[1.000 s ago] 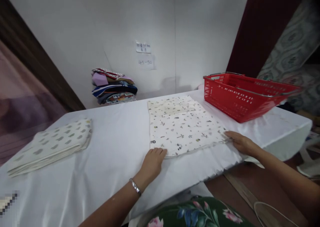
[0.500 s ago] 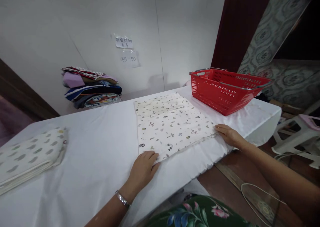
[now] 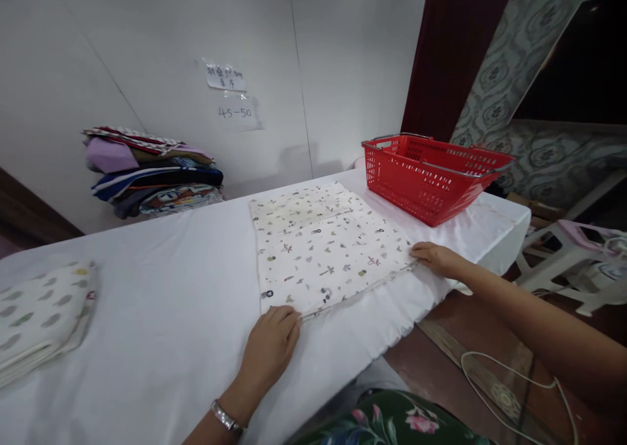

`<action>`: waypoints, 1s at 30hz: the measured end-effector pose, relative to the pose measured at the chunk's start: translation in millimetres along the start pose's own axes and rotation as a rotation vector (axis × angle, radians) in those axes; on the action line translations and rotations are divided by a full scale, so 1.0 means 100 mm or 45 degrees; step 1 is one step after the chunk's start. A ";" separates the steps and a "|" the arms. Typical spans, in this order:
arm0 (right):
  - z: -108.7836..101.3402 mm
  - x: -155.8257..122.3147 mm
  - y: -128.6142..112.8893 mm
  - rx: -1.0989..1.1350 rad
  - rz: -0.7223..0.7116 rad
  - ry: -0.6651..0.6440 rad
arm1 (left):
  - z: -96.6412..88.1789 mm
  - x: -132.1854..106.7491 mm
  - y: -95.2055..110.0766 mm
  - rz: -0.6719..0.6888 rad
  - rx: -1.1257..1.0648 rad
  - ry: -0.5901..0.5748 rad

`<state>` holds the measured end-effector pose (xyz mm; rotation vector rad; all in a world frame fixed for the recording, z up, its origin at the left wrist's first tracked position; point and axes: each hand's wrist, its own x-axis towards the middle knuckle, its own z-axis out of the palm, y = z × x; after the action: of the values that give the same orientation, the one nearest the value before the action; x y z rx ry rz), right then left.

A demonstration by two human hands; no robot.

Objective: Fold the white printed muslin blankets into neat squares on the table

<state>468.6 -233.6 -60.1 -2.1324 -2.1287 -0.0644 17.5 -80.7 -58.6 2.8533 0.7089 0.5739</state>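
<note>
A white cloth (image 3: 313, 255) with small printed figures and plants lies folded on the table in front of me. My left hand (image 3: 274, 337) is closed on its near left corner, fingers on top and the thumb hidden. At the near right corner, my right hand (image 3: 437, 260) pinches the edge between thumb and fingers. The layered near edge of the cloth runs between both hands, and its far part lies flat.
Another folded cloth with grey spots (image 3: 44, 314) lies on the left. Behind it is a stack of folded fabrics (image 3: 157, 170). A red basket (image 3: 431, 183) stands at the back right of the white-covered table (image 3: 161, 314). A plastic stool (image 3: 558, 255) stands further right.
The view has turned slightly right, so things sit further left in it. My left thumb, visible before, is now hidden. The cloth stays flat, with both hands still at its near corners.
</note>
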 end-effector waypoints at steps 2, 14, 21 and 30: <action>-0.03 0.01 -0.02 -0.020 -0.007 -0.027 | 0.01 0.00 0.00 -0.005 0.003 0.007; -0.07 -0.05 -0.02 -0.099 0.023 0.067 | 0.07 -0.05 -0.01 0.050 0.088 0.060; 0.05 -0.20 -0.03 -0.135 -0.016 0.115 | 0.05 -0.05 0.00 0.035 0.062 0.044; 0.08 -0.26 -0.03 -0.181 -0.072 0.158 | 0.04 -0.03 0.05 0.001 0.100 -0.012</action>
<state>465.0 -257.9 -71.4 -2.0808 -2.1712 -0.3545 18.4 -86.7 -61.9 2.9262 0.7447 0.5437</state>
